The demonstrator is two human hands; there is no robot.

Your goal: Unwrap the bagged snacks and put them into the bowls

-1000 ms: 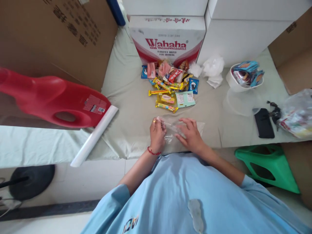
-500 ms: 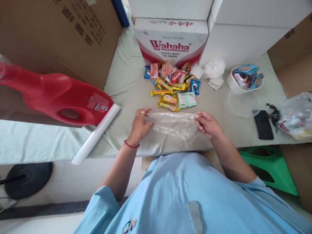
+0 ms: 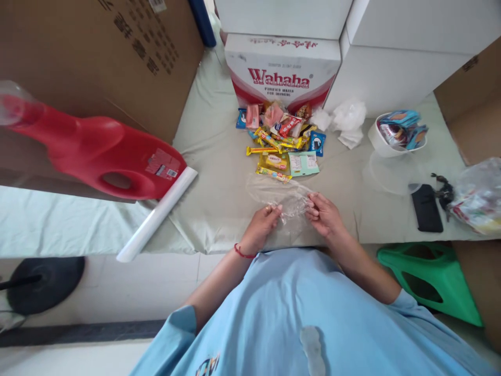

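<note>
A thin clear plastic bag [image 3: 291, 201] is stretched between my two hands, just in front of a pile of wrapped snacks [image 3: 279, 141]. My left hand [image 3: 261, 225] pinches the bag's near left edge between thumb and fingers. At the bag's right side, my right hand [image 3: 324, 215] has its fingers closed on the plastic. The far edge of the bag lies close to a yellow snack stick [image 3: 273, 174] at the front of the pile.
Behind the snacks stands a Wahaba box [image 3: 282, 73]. Left are a red jug [image 3: 105, 151] and a white roll [image 3: 158, 214]. Right are crumpled tissues [image 3: 349, 117], a white tub [image 3: 385, 149] of packets, a clear lid [image 3: 393, 172], a phone [image 3: 426, 208], keys [image 3: 444, 193] and a filled plastic bag [image 3: 479, 196].
My left hand has moved right and nearer my body, from loosely spread fingers to a pinch on the bag. The hands are closer together, and the bag is bunched between them.
</note>
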